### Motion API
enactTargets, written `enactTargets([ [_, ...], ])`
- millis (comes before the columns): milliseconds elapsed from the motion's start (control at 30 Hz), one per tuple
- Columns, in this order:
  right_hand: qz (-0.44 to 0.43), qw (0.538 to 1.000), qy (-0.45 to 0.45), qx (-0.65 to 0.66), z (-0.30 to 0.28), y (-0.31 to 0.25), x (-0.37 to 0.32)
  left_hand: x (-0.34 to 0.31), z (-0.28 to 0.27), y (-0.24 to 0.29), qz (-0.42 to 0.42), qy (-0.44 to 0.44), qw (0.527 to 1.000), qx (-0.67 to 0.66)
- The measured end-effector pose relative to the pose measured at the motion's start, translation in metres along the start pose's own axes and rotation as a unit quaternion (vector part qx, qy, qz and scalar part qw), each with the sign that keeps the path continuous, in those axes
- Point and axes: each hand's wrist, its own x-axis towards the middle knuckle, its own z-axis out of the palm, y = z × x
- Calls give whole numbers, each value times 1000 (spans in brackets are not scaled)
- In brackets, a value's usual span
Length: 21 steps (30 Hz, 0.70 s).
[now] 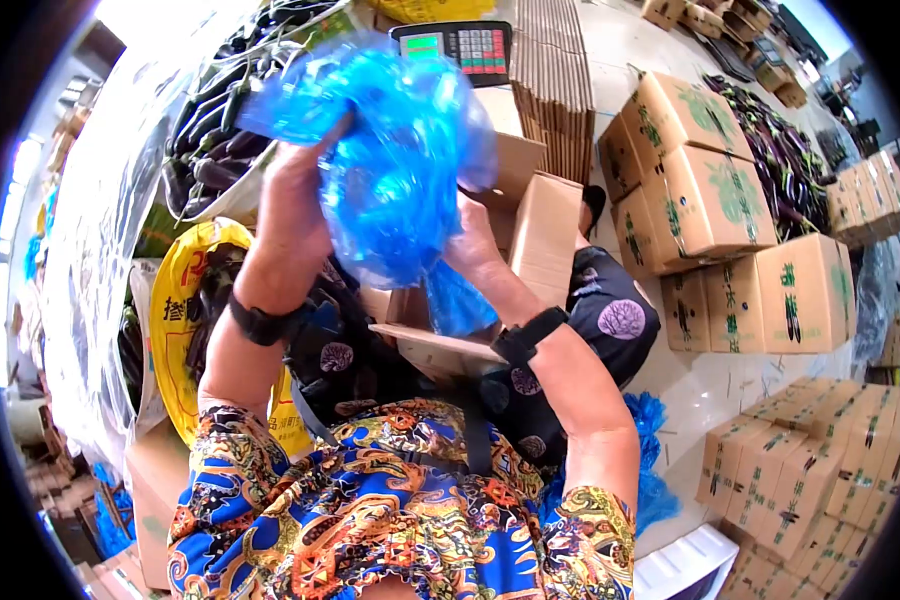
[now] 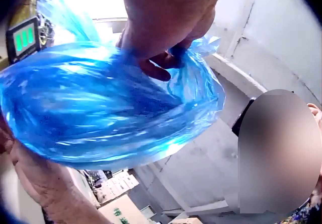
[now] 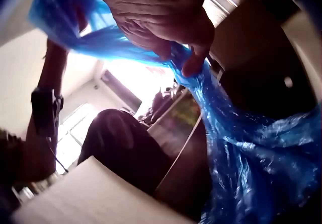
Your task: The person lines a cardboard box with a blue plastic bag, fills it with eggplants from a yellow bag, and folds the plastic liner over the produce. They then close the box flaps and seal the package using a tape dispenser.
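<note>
A thin, crumpled blue plastic bag is held up over an open cardboard box, its lower end trailing inside the box walls. My left hand grips the bag's upper left side. In the left wrist view, that hand has its fingers at the gathered rim, and the bag bulges out beneath. On the other side my right hand holds the bag lower down. Thumb and fingers of the right hand pinch a twisted part of the film in the right wrist view.
Behind the bag stand a digital scale and a stack of flattened cardboard. Eggplants are heaped at the left, beside a yellow sack. Closed cartons are piled at the right. More blue film lies on the floor.
</note>
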Motion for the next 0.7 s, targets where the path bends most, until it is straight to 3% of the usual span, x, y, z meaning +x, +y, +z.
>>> enactTargets([
  [67,-14,979,-70,-190,-27,16,-8,3,-2,-13,-12,22,1000,5],
  [133,50,926,-136,-350,-51,-5,-26,5,-19,-32,-37,34,999,2],
  [200,104,880,-317,-339,-86,-16,-16,10,-28,-46,-41,-1,999,-3],
  [267,252,925,-272,-80,-109,-58,-12,12,-33,-57,-66,-54,996,0],
  [300,319,916,-240,52,-115,-72,-15,10,-31,-62,-54,-66,994,65],
  [333,313,912,-215,152,-117,-74,-22,6,-26,-67,-42,-76,988,127],
  [400,295,877,-155,347,-119,-76,-34,-2,-14,-68,-120,-93,973,177],
  [433,305,881,-130,339,-116,-77,-35,-3,-16,-79,-6,-189,941,282],
  [467,304,885,-123,332,-117,-77,-33,-3,-12,-90,109,-278,877,377],
  [533,303,890,-115,320,-119,-76,-27,-17,12,-95,178,-332,710,595],
  [633,328,913,-46,238,-126,-86,-15,-39,13,-105,142,-361,670,633],
  [700,329,921,-54,199,-120,-80,-13,-50,9,-113,135,-378,646,649],
])
